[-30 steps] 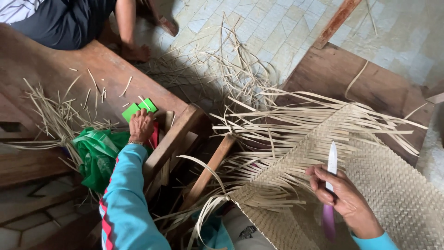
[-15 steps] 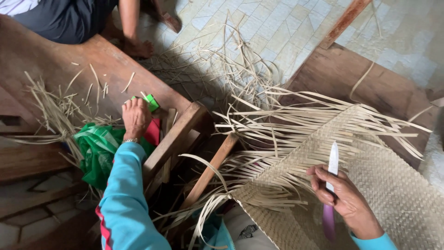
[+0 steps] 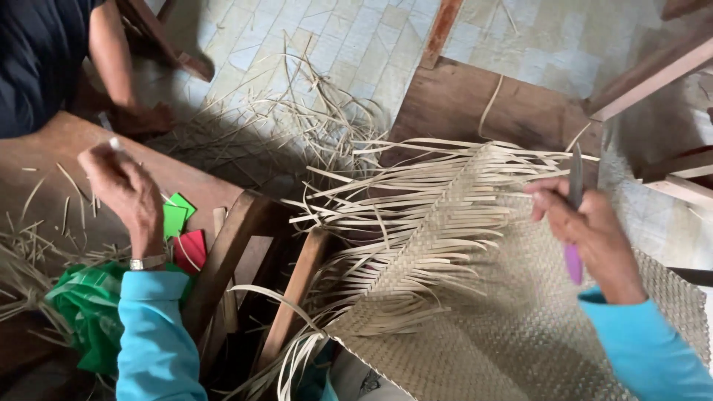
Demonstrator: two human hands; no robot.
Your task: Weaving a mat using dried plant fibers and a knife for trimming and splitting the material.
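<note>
Strips fan loose from the half-woven mat (image 3: pixel 475 297), spread flat for working. Her right hand (image 3: pixel 587 230) has its grip closed on a purple-handled knife (image 3: pixel 574 215), blade up above the weave; the left hand (image 3: pixel 126 193) pinches something small and pale over the tabletop (image 3: pixel 59 148), near green and red cards (image 3: pixel 182 230).

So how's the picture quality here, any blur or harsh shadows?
Head view: soft daylight, no glare; the left hand and the right hand holding the knife are slightly motion-blurred; the woven mat looks soft up close; deep shadow lies under the wooden frame.
</note>
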